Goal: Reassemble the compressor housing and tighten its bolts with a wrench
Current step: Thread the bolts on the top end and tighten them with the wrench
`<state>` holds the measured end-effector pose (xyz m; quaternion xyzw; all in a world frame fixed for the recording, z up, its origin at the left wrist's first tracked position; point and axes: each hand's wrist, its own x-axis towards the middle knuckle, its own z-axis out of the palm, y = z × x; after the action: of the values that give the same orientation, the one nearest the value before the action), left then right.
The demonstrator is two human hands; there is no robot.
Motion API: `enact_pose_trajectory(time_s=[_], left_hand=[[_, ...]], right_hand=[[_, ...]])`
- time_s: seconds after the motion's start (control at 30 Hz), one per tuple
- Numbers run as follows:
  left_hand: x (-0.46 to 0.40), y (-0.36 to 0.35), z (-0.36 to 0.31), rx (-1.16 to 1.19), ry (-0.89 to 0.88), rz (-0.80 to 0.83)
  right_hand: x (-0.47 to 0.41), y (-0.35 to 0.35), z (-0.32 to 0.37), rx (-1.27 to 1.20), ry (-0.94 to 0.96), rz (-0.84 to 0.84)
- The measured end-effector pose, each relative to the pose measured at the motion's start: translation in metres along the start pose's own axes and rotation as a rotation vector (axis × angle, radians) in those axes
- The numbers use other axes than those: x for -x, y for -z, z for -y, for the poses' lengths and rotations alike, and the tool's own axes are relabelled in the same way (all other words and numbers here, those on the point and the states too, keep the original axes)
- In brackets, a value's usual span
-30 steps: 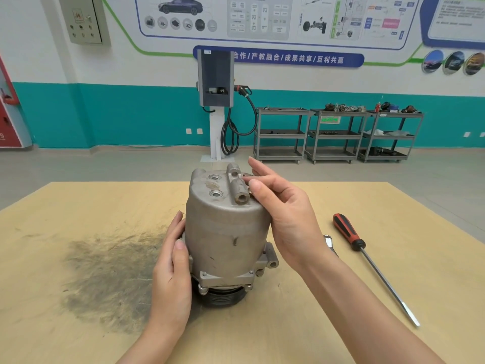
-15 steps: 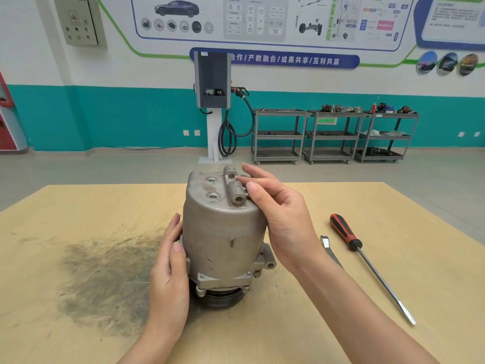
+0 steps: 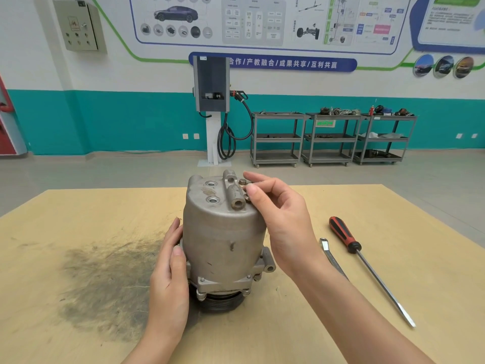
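2 hands are on the job: your right hand [image 3: 283, 222] pinches a bolt [image 3: 242, 183] between thumb and forefinger at the top of the compressor housing [image 3: 223, 232], and your left hand [image 3: 170, 261] lies flat against the housing's left side with straight fingers, steadying it.

The housing stands upright on its pulley [image 3: 220, 303] at the middle of the table [image 3: 367, 324]. That base looks narrow, so a hard sideways twist could tip it if your left hand slackens. Starting the bolt crooked would likely cross-thread it; seat it by finger before any tool. It could also slip from your pinch and roll away.

Count: 1 housing, 1 bolt in your fingers, 2 open ports on top, 1 screwdriver [image 3: 343, 236], and 1 slim metal tool [image 3: 332, 258], probably the wrench, half hidden behind your right forearm.
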<state>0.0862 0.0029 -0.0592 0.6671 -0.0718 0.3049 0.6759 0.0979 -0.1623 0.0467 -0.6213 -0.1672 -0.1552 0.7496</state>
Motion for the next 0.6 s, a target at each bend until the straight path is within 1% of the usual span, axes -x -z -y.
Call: enact_pose_trajectory(time_s=[0.27,0.43,0.6], left_hand=[[0.001,0.000,0.000,0.002,0.005,0.000],[0.001,0.000,-0.001,-0.010,0.006,0.000],[0.001,-0.001,-0.001,-0.002,0.008,0.003]], right_hand=[[-0.003,0.007,0.005,0.050,0.013,0.067],[-0.004,0.012,0.010,0.113,-0.012,0.135],[-0.005,0.011,0.011,0.144,0.001,0.127]])
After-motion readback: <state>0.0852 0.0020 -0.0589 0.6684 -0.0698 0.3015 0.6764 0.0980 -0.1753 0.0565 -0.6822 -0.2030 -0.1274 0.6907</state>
